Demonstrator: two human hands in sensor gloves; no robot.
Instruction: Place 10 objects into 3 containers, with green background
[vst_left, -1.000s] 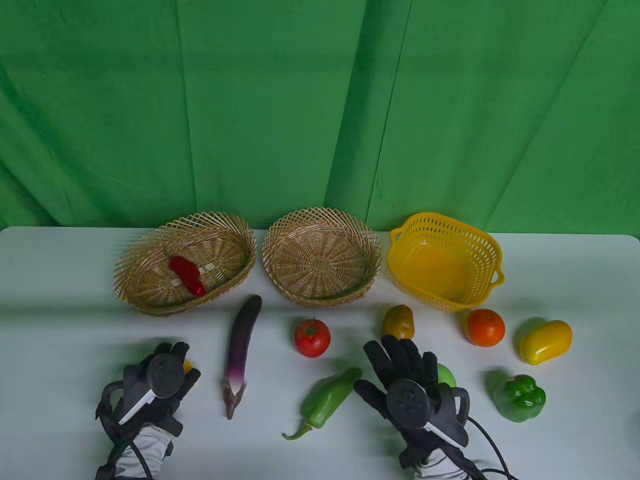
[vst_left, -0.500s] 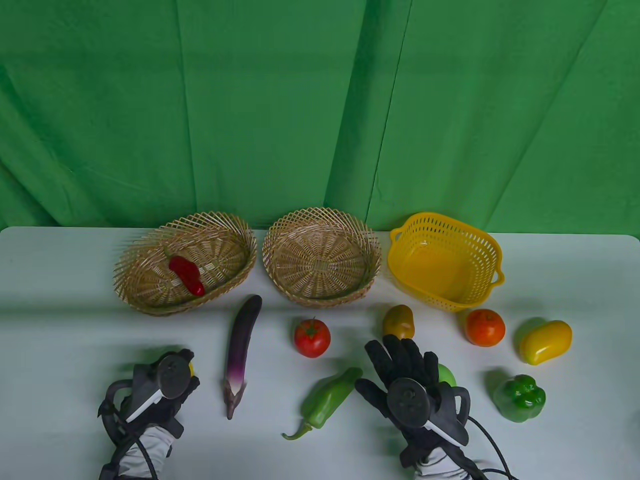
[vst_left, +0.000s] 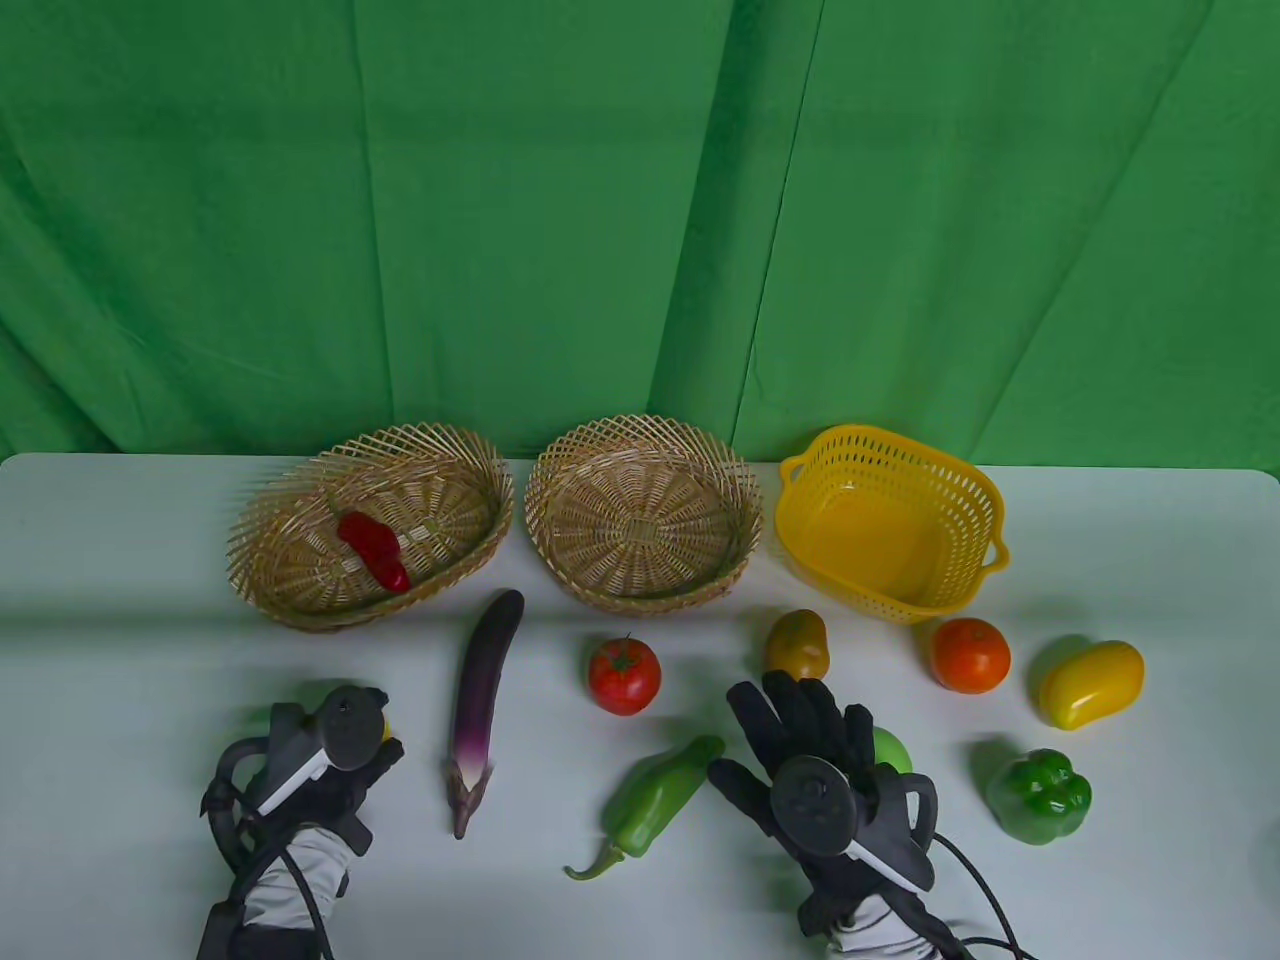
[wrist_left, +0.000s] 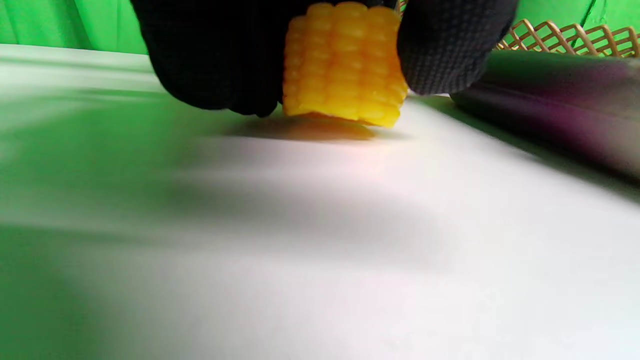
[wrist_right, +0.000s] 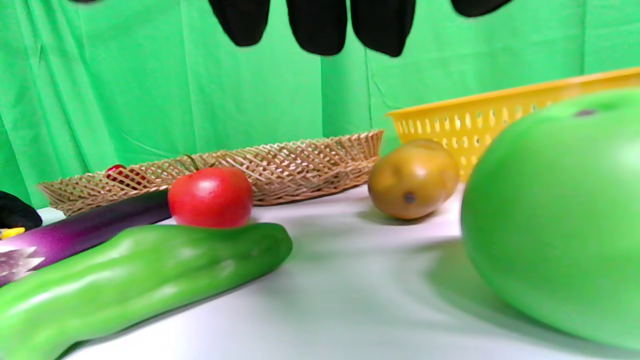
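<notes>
The left hand (vst_left: 325, 765) grips a short piece of corn (wrist_left: 344, 62) between gloved fingers (wrist_left: 447, 47), and the piece is either just off the table (vst_left: 120, 640) or barely touching it — its lower edge sits right over its own shadow. It is just left of the eggplant (vst_left: 485, 705), which lies lengthwise in front of the oval wicker basket (vst_left: 262, 545) that already holds a red chili (vst_left: 373, 548). The right hand (vst_left: 815, 770) is unclenched, fingers spread and holding nothing, resting over a green apple (wrist_right: 555, 215) to the right of the eggplant, beyond the long green pepper (vst_left: 655, 800). The main risk is the corn slipping: the fingers seem to catch only its upper part, and its ridged round surface could roll out of a light pinch on the way up. A low carry toward the oval wicker basket could also clip the rim or nudge the eggplant — a higher lift would avoid both.
</notes>
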